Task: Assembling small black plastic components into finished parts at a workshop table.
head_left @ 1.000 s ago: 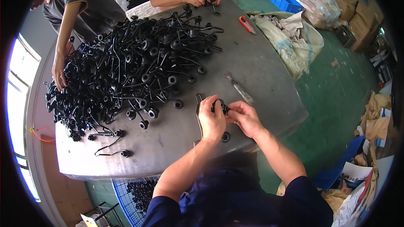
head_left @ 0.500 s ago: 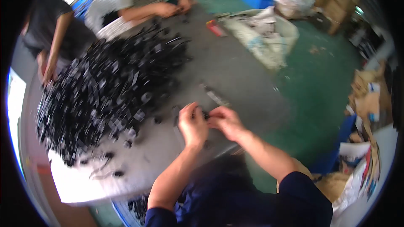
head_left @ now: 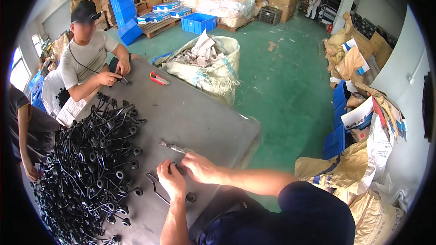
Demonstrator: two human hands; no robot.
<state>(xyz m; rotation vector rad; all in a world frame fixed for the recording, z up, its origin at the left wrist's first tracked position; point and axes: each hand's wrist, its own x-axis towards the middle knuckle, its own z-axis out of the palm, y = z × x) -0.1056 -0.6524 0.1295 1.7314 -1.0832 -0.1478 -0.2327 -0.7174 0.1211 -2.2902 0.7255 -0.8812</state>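
My left hand is closed round a small black piece with a round end, just above the table. Close against it, the fingers of my right hand are curled in at the same piece; its tips are partly hidden. Under my left wrist a bent black rod shows, with a black ring end on the other side; whether it joins the held piece I cannot tell. A slim knife-like tool lies just beyond my hands. To the left spreads a large heap of bent black rods with ring ends.
The grey table ends at a right corner. On it lies a red cutter. Across the table a person handles a black rod; another person's arm reaches the heap. A white woven sack stands beyond the edge.
My view has swung, so the table and heap sit lower and further left, and the picture is sharper. Both hands stay together at the black piece.
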